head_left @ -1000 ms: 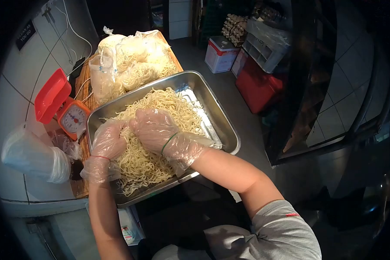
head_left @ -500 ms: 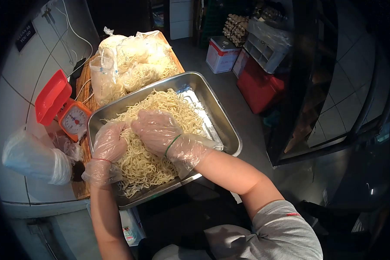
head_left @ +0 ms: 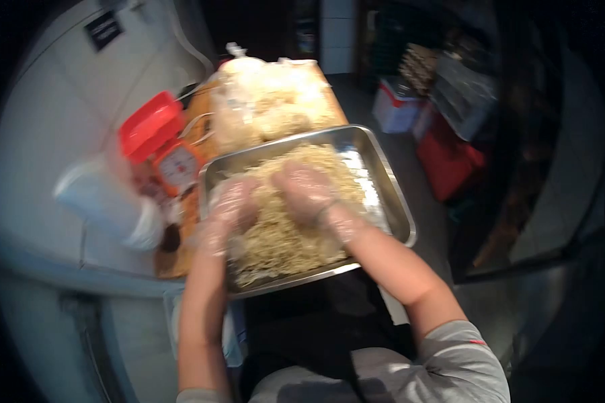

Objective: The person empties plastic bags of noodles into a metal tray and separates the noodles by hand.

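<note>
A deep steel tray (head_left: 398,185) holds a wide heap of pale yellow noodles (head_left: 275,245). Both my hands wear clear plastic gloves and are smeared by motion. On the left side of the heap, my left hand (head_left: 235,201) touches the noodles. My right hand (head_left: 306,191) lies on the noodles nearer the middle, a short gap away from the left. The fingers of both hands are blurred and partly hidden in the noodles, so their grip does not show.
Plastic bags of noodles (head_left: 269,101) sit behind the tray on a wooden board (head_left: 331,101). To the left are an orange dial scale (head_left: 178,166) with a red pan (head_left: 151,126) and a whitish plastic-wrapped bundle (head_left: 107,201). A red box (head_left: 448,161) stands on the floor at right.
The view has shifted, so the tray and table appear farther right and slightly lower. My hands, close together before, are now farther apart on the noodles.
</note>
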The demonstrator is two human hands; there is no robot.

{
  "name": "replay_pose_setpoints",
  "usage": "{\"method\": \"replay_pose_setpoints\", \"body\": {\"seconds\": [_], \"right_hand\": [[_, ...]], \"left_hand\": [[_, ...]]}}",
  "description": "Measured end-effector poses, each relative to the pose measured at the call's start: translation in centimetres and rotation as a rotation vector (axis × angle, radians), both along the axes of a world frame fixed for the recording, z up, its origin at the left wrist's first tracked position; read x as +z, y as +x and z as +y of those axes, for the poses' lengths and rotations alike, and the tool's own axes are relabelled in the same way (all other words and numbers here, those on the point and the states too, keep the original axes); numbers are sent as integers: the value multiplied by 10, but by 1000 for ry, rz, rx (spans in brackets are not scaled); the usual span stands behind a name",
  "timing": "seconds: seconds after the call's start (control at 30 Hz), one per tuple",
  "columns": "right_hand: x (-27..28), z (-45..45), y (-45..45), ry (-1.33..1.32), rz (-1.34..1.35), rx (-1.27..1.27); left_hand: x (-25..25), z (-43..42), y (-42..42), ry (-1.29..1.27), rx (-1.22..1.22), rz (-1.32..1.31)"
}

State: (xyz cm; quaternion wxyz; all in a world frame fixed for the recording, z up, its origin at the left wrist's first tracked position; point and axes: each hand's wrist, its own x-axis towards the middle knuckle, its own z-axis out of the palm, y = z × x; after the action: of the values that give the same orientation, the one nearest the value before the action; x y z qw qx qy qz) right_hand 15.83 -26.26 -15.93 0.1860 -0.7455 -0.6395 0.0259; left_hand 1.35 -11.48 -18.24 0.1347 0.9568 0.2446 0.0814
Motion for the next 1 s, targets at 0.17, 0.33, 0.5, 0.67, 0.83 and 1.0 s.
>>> {"method": "replay_pose_setpoints", "body": {"seconds": [0.17,0.33,0.5,0.67,0.83,1.0], "right_hand": [[-10,6,4,75,-43,-29],[-10,3,4,133,7,-38],[-16,7,9,154,-23,-34],[-24,13,13,151,-30,-70],[-27,10,14,292,4,-42],[-18,8,10,213,32,-109]], "left_hand": [[-8,-10,-7,104,-35,-242],[28,-25,6,46,45,104],[34,-32,15,131,33,205],[24,-28,26,388,-52,162],[44,-23,31,453,-66,289],[78,-19,23,547,-57,308]]}}
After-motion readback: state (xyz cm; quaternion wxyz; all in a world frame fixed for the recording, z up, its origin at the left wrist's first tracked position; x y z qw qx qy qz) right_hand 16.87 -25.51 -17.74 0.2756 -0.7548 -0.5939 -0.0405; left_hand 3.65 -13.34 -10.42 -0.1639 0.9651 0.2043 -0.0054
